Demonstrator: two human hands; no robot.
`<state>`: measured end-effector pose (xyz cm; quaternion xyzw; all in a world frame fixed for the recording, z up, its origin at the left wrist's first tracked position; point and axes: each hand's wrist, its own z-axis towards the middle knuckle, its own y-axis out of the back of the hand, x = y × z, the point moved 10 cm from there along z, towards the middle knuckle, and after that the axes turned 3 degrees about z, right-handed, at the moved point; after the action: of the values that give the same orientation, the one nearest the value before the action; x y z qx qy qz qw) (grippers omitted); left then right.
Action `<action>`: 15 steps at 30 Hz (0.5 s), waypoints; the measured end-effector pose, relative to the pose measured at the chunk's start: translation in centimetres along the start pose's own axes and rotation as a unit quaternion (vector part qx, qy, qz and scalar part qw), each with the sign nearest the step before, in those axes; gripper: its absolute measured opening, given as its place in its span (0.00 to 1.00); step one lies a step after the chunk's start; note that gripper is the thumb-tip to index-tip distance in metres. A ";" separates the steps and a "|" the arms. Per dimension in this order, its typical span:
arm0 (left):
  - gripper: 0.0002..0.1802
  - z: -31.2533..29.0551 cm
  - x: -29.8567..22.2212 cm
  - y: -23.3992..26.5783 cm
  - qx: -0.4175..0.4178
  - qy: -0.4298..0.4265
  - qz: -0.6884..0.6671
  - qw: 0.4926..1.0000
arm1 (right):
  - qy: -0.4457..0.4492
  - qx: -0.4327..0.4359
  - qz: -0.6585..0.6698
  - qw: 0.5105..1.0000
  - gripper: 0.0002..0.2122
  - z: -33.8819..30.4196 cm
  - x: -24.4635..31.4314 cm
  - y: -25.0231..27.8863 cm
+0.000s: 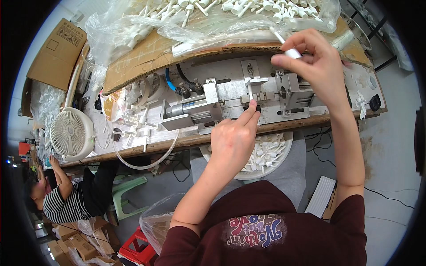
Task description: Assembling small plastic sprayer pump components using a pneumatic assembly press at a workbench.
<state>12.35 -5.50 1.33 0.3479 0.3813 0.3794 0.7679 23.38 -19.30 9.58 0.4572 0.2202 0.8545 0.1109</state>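
My right hand [310, 62] is raised above the right end of a metal clamping fixture [288, 91]. Its thumb and fingers close round a white cap with a thin stem [292, 53], the stem pointing up and left. Down at the middle of the fixture, my left hand [235, 137] stretches its index finger forward. That fingertip touches the near end of a small white stemmed piece [250, 92] in the fixture's centre. The left thumb is hidden under the hand. A metal air cylinder [188, 110] with a blue and a black hose lies left of the piece.
A cardboard sheet [133, 71] behind the fixture bears a heap of white stemmed caps [248, 6] and clear plastic. On my lap stands a round tub [290, 150] of white pieces. A white fan [71, 133] is at left; beyond it sits another person [66, 195].
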 end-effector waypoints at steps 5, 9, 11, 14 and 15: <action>0.14 -0.4 0.2 0.3 0.006 0.004 -0.019 1.000 | 0.004 0.023 0.081 0.996 0.12 -4.1 2.7 -2.2; 0.14 -1.9 -0.6 0.8 0.076 -0.004 -0.101 0.992 | 0.103 0.051 -0.064 0.991 0.13 -7.5 4.7 -3.7; 0.14 -3.3 -1.3 0.3 0.122 -0.006 -0.142 0.982 | 0.140 0.069 -0.105 0.982 0.13 -9.4 4.3 -5.1; 0.13 -5.1 -2.1 -1.2 0.188 -0.002 -0.174 0.967 | 0.184 0.118 -0.229 0.949 0.13 -11.6 3.9 -7.9; 0.13 -5.7 -2.1 -1.8 0.208 0.002 -0.177 0.962 | 0.200 0.126 -0.292 0.927 0.14 -12.0 4.0 -8.9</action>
<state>7.23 -6.79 -2.13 0.4267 0.5089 0.1507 0.7323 11.11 -13.27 2.42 0.2024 0.4678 0.8231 0.2505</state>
